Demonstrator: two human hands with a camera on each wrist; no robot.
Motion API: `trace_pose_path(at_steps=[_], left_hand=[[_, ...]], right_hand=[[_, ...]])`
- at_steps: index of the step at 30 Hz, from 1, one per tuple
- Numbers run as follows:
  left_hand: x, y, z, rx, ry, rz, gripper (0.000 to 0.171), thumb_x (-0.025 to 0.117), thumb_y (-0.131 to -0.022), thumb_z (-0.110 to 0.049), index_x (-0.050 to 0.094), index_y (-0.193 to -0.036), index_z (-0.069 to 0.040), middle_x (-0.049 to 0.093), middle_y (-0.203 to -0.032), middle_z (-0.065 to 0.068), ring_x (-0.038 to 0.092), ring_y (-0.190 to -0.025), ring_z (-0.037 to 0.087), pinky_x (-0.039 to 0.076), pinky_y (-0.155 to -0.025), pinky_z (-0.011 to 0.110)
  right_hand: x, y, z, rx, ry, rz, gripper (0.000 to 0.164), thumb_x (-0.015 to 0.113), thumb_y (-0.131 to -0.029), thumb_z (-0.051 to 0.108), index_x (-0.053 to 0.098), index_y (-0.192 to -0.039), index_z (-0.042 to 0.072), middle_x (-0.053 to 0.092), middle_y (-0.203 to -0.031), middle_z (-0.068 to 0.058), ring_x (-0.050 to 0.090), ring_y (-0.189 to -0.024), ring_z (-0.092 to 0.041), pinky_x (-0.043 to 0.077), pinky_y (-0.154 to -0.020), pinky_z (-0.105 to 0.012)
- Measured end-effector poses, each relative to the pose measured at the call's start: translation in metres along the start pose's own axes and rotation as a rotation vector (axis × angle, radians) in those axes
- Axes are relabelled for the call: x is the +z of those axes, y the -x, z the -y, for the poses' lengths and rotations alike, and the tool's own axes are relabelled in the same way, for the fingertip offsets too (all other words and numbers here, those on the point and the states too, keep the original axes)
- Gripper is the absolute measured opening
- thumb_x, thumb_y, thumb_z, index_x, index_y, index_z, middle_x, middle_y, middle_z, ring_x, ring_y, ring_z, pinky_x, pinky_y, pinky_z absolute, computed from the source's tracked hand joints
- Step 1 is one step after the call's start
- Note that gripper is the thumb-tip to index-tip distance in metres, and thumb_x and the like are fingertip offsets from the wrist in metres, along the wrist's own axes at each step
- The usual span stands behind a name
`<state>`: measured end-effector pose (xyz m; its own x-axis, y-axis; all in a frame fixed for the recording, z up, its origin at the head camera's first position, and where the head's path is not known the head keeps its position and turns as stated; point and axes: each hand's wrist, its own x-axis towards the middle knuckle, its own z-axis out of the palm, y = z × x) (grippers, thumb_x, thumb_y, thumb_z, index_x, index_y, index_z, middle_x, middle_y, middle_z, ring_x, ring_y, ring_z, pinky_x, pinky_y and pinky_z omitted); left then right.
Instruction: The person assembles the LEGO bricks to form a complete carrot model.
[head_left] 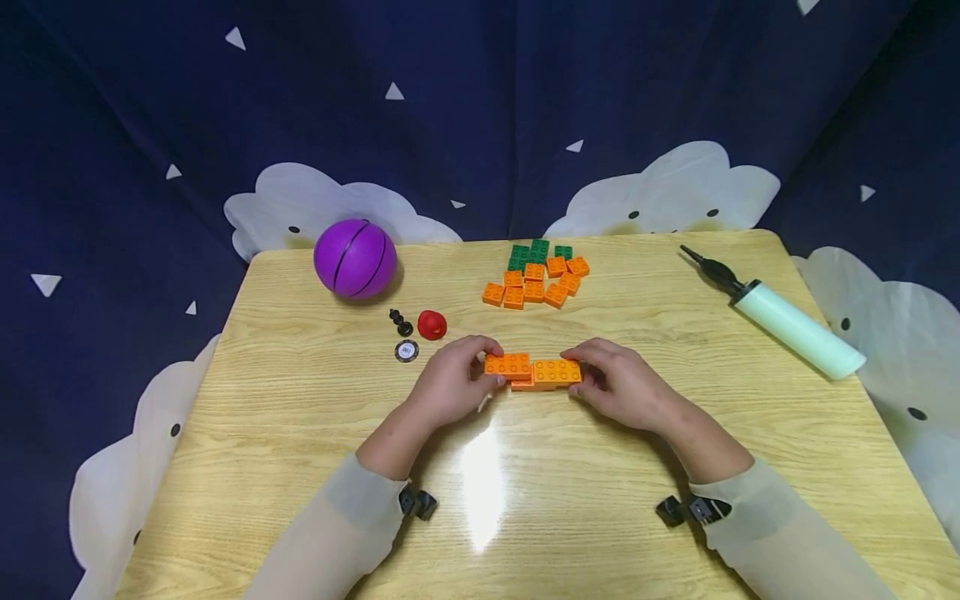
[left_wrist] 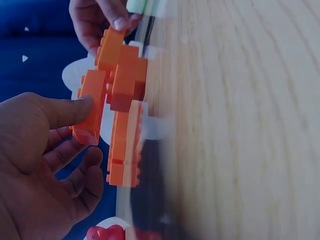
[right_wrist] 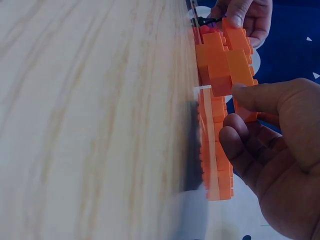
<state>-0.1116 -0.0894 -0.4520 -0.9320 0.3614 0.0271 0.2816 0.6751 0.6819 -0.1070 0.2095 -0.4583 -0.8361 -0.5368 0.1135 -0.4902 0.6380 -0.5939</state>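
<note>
My left hand (head_left: 450, 381) pinches the left end of an eight-stud orange toy brick (head_left: 507, 366) between thumb and fingers. At the right, my right hand (head_left: 624, 385) holds the outer end of another eight-stud orange brick (head_left: 557, 372). The two bricks lie end to end on top of a lower orange brick (left_wrist: 125, 82), and a further orange piece (left_wrist: 143, 79) shows beneath that one. In the left wrist view the left brick sits slightly tilted over the lower one. Whether it is pressed fully down I cannot tell.
Several loose orange bricks (head_left: 534, 291) and green bricks (head_left: 539, 251) lie at the back. A purple ball (head_left: 356, 259), a red cap-shaped piece (head_left: 432, 325), a black pawn-like piece (head_left: 403, 327) and a poker chip (head_left: 407, 351) are leftward. A hand pump (head_left: 795, 327) lies right.
</note>
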Motion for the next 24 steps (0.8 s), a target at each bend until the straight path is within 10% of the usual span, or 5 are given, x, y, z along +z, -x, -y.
trace_pose_path(at_steps=[24], left_hand=[[0.011,0.001,-0.006,0.063,-0.02,0.017,0.028,0.074,-0.097,-0.037,0.074,-0.122,-0.024,0.069,-0.125,-0.004,0.063,-0.12,0.019,0.049,-0.105,0.04]], right_hand=[[0.003,0.001,0.001,-0.006,-0.008,-0.015,0.045,0.081,-0.091,0.012,0.067,-0.133,0.007,0.064,-0.118,-0.002,0.055,-0.081,-0.012,0.049,-0.067,-0.027]])
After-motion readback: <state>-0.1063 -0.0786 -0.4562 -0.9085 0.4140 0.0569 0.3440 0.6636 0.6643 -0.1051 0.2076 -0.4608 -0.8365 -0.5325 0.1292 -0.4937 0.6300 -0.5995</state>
